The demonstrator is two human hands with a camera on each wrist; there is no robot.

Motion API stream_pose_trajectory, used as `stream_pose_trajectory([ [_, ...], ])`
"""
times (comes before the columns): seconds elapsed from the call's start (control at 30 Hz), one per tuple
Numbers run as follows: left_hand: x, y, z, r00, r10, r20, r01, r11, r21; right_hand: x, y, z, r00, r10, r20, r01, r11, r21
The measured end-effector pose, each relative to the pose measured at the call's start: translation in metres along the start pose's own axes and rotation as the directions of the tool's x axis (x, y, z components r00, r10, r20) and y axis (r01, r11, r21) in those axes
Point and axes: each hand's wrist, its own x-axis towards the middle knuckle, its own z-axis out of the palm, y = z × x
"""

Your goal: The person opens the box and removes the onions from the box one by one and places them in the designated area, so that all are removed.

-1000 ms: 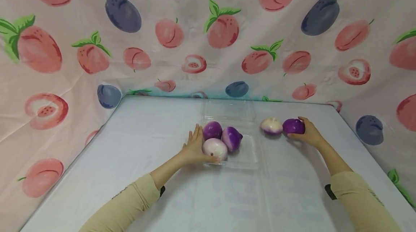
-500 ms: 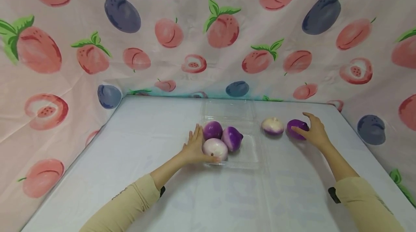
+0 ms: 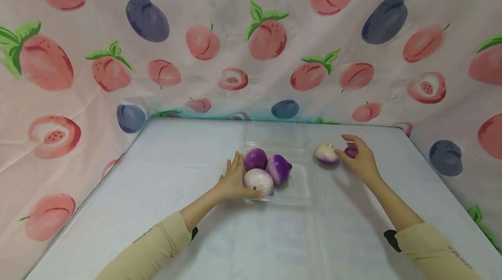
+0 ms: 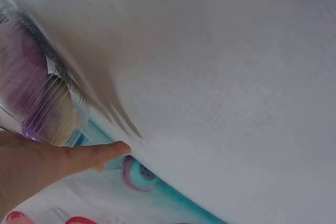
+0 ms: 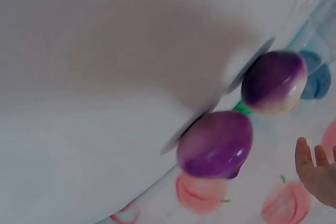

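My left hand [image 3: 232,184] rests against the left side of a clear plastic clamshell box [image 3: 300,179], fingers extended and thumb at the front by a white onion [image 3: 258,182]. Two purple onions, one round [image 3: 256,159] and one with a pointed tip [image 3: 279,169], sit in the box with it. To the right, my right hand [image 3: 361,162] hovers with fingers apart, holding nothing. Below it on the table are a white-and-purple onion [image 3: 327,154] and a purple onion [image 5: 215,144], which the hand partly hides in the head view.
The box's clear lid [image 3: 274,134] lies folded back behind it. A white table surface [image 3: 188,153] spreads around. Fruit-printed cloth [image 3: 231,31] hangs along the back and both sides.
My right hand has let go of the purple onion, drawn back rightward, then shifted left toward the white-and-purple onion. My left hand stays by the box.
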Motion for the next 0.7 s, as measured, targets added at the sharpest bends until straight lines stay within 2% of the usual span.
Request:
stream_pose_trajectory([
  [0.17,-0.001,0.001,-0.001,1.0,0.005,-0.004,-0.005,1.0,0.008,-0.004,-0.012,0.019,0.996,-0.044,0.077,0.038,0.996,0.085],
  [0.3,-0.001,0.002,-0.001,1.0,0.007,-0.002,-0.007,1.0,0.012,-0.008,-0.02,0.031,0.987,-0.054,0.154,0.032,0.989,0.142],
  [0.53,0.0,0.002,0.0,1.0,0.008,-0.007,-0.008,1.0,0.006,-0.014,-0.031,0.048,0.979,-0.09,0.183,0.052,0.979,0.199],
  [0.63,-0.001,0.002,0.0,1.0,0.001,-0.006,-0.001,1.0,0.013,-0.014,-0.034,0.057,0.964,-0.146,0.221,0.091,0.966,0.241],
  [0.7,-0.001,0.001,0.0,1.0,0.0,-0.009,0.0,1.0,0.015,-0.014,-0.036,0.062,0.943,-0.211,0.257,0.144,0.956,0.255],
])
